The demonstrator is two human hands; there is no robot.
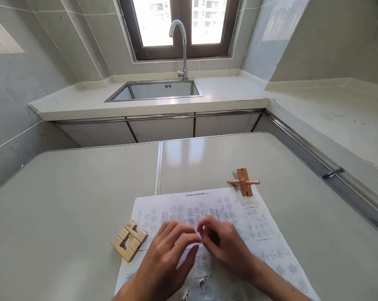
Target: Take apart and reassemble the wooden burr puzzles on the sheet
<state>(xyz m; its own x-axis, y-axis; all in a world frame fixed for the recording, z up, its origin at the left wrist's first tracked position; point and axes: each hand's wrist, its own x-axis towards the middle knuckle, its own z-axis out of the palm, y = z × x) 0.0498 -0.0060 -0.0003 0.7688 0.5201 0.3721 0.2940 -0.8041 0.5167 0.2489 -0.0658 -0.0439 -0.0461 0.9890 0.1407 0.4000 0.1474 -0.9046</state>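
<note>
My left hand [173, 253] hovers over the printed sheet [258, 242], its fingers bent and the thumb apart from them. No object shows in it. Close by on the right, my right hand [225, 242] has its fingers curled in toward the thumb, and whatever may lie inside them is hidden. The fingertips of both hands almost meet or touch. Rows of small line drawings cover the sheet. At its left edge lies a wooden block puzzle [129, 241] with a square hole. Across the sheet's top right corner sits a wooden cross-shaped puzzle [244, 182] with a stick through it.
The pale table [66, 200] has a seam strip [159, 167] down its middle. Beyond it, a white counter [226, 90] holds a sink [163, 90] and a tall faucet [184, 48] below a window. A metal edge rail [304, 142] runs along the right side.
</note>
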